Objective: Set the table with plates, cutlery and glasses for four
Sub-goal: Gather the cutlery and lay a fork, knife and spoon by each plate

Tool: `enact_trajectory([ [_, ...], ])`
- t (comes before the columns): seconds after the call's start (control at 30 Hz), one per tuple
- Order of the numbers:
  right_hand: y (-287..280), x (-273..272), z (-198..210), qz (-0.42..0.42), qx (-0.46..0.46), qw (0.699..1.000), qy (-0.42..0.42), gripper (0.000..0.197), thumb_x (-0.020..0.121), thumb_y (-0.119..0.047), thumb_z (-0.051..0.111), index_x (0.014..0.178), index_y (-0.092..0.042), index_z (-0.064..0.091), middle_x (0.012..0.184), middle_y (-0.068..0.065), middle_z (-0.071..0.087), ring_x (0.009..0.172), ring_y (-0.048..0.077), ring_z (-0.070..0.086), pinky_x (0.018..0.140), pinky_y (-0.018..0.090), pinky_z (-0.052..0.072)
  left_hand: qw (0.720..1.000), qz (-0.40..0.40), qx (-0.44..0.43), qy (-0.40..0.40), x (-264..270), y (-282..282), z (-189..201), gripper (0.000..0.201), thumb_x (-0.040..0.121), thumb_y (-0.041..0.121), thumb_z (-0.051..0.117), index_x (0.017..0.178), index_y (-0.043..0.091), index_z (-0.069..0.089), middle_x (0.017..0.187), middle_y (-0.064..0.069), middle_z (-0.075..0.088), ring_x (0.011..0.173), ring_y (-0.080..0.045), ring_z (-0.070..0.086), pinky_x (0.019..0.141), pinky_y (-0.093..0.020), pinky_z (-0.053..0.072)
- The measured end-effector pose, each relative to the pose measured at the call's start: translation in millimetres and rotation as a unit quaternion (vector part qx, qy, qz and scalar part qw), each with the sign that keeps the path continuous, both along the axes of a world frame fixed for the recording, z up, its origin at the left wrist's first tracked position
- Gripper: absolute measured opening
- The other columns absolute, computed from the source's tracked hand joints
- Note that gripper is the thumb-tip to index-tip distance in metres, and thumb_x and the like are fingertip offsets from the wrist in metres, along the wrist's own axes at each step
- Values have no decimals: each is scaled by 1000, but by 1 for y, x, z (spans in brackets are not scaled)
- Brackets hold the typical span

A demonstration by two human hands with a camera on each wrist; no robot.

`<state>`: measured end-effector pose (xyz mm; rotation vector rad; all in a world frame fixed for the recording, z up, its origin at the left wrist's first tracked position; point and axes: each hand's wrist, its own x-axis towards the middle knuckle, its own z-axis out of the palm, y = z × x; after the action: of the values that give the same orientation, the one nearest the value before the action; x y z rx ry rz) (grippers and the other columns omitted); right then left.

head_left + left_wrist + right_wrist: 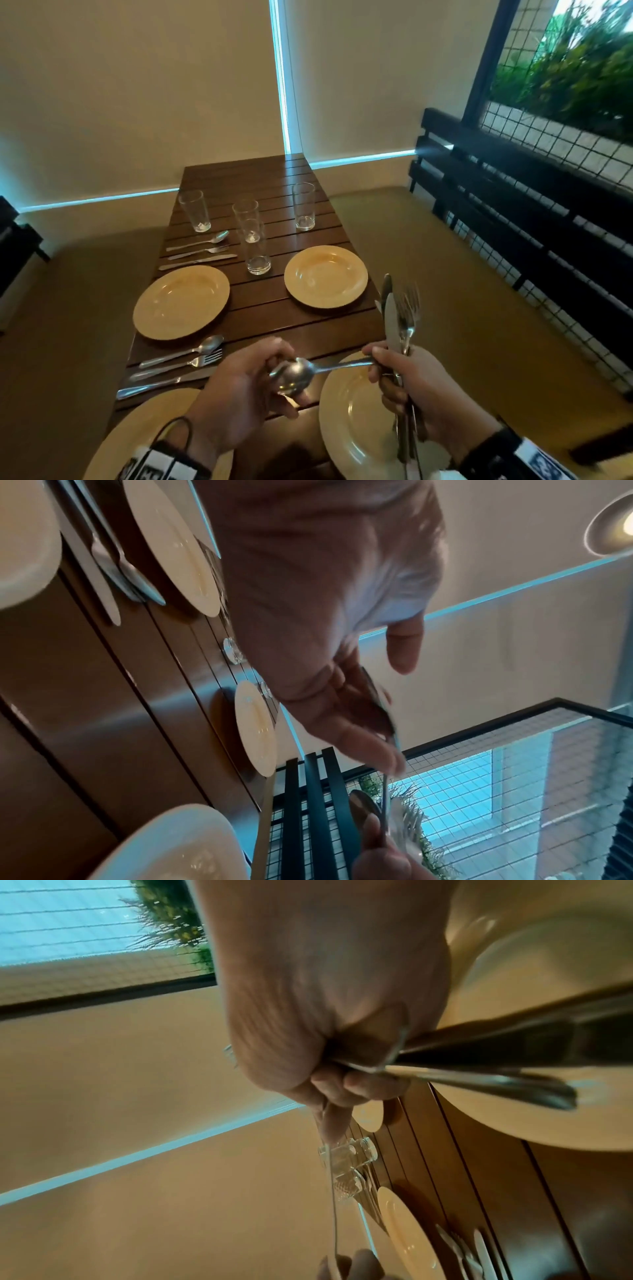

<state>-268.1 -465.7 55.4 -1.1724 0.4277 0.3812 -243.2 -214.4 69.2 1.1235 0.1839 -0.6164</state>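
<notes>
- The left hand [239, 383] pinches the bowl end of a spoon [301, 371], and the spoon's thin handle runs across to the right hand [414, 387].
- The right hand is curled tight round a bunch of cutlery [399, 322]: knives and forks stand up out of the fist, and the spoon's handle end is held there too.
- The spoon hangs in the air over the near end of the table [260, 305], just beside the near right plate [352, 421].
- The spoon looks like hard, shiny metal. It should be light and stiff, and I think a bit slippery.
- The bowl end is round and wide, so it is easy to pinch. The thin handle would be better for laying it down flat.
- The plates are round, smooth and pale yellow. They would likely break if dropped.
- The glasses [255, 236] are tall and clear, and could tip easily.
- The table is dark wood slats with gaps between them.
- Two cutlery sets already lie on the left side.
</notes>
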Motion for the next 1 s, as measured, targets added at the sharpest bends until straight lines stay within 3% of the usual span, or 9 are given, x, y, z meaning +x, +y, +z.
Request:
enact_trajectory([
  [0.17,13,15,5,105,-103,989,-35,20,102,-19,53,115,-8,63,80,10,70,44,13,41,39,25,39,939,-283,193,-20,29,6,9,32,90,15,76,118,3,68,88,-17,74,74,-31,72,62,-37,60],
  [0.27,20,25,4,103,-117,987,-41,18,102,-19,53,115,-11,63,78,11,70,44,13,40,38,24,38,903,-379,199,-42,43,2,4,18,97,10,71,113,14,78,106,-15,77,81,-26,72,74,-35,62],
  [0.37,14,33,-2,34,-52,997,-34,20,102,-18,53,119,-14,64,79,15,67,43,14,36,39,26,34,917,-356,178,-40,59,-3,-18,22,101,13,66,120,13,77,96,-15,75,67,-22,64,62,-30,57],
  [0.43,2,36,-9,-39,-20,999,-20,22,102,-17,54,120,-13,64,78,18,66,42,14,34,39,25,32,907,-318,259,-94,71,-10,-36,20,105,22,61,106,25,82,83,-9,72,61,-18,57,58,-34,49],
  [0.53,-20,34,-18,-90,-26,996,-9,23,101,-19,55,120,-13,65,77,16,66,43,15,34,39,25,33,855,-269,409,-170,87,-31,-64,31,104,38,58,83,41,81,77,3,73,61,-16,61,65,-39,50],
  [0.6,-29,30,-23,-102,-35,994,2,23,100,-21,57,119,-13,66,78,14,67,42,14,35,39,25,35,809,-260,482,-213,101,-46,-85,24,101,43,58,104,37,81,93,9,78,83,-14,71,80,-36,58],
  [0.67,-33,26,-28,-113,-20,993,14,24,98,-22,58,119,-12,66,77,15,66,41,13,35,40,25,34,749,-256,549,-269,114,-61,-104,29,98,43,59,116,34,78,105,11,78,94,-11,71,82,-30,57],
  [0.73,-36,20,-31,-119,-5,993,22,25,97,-21,59,118,-10,66,76,17,64,40,14,33,40,24,33,723,-232,579,-296,124,-74,-118,31,95,37,61,123,34,75,116,11,76,105,-13,70,85,-27,53],
  [1.0,-46,-1,-27,-119,-9,992,34,23,98,-21,58,114,-7,67,78,20,64,41,16,32,39,25,33,714,-245,581,-304,145,-94,-145,12,94,37,68,101,35,77,102,13,74,99,-12,67,84,-31,55],
])
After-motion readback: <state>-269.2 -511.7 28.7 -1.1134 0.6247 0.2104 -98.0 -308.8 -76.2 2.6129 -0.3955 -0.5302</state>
